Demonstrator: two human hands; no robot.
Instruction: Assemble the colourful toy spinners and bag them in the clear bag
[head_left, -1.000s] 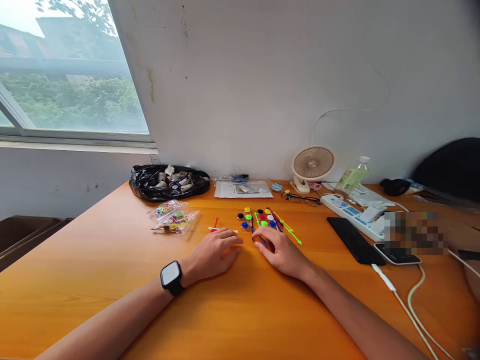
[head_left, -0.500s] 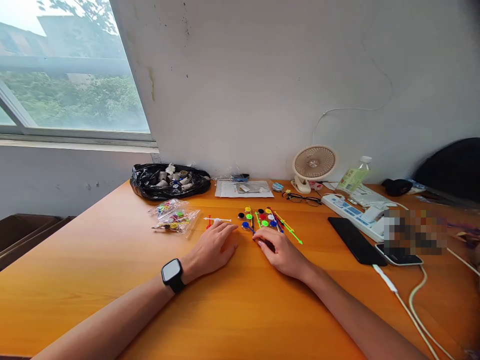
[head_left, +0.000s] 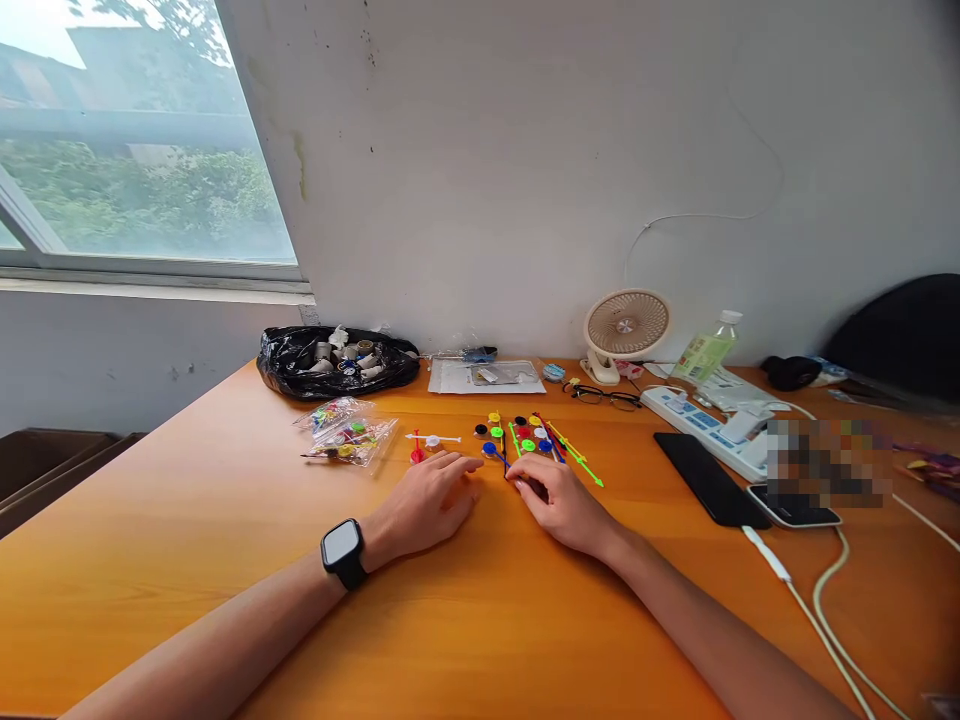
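Two bare hands resting on an orange table (head_left: 225, 560). Left hand (head_left: 429, 497), with a black smartwatch (head_left: 343, 553) at the wrist, lying palm down, fingers (head_left: 461, 467) loosely spread and holding nothing. Right hand (head_left: 559, 500) also low on the table, fingers (head_left: 525, 478) curled narrow over the near edge of a scatter of coloured plastic sticks and discs (head_left: 529, 438); whether anything is pinched there cannot be told. Just beyond the left fingertips: a white stick (head_left: 435, 439) and a small red piece (head_left: 416, 455), apart from the hand. Scatter of coloured pieces directly ahead of both sets of fingers, between them and the wall. Farther left of the left fingers: clear bags of similar coloured pieces (head_left: 349, 436); behind those, a black plastic bag (head_left: 337, 362) of small items. Beyond the scatter: a flat clear packet (head_left: 486, 376), glasses (head_left: 604, 397) and a small clip fan (head_left: 625, 332). Well to the right of the right fingers: a white power strip (head_left: 709, 425), a dark phone (head_left: 709, 480), a bottle (head_left: 709, 350) and white cables (head_left: 832, 620).
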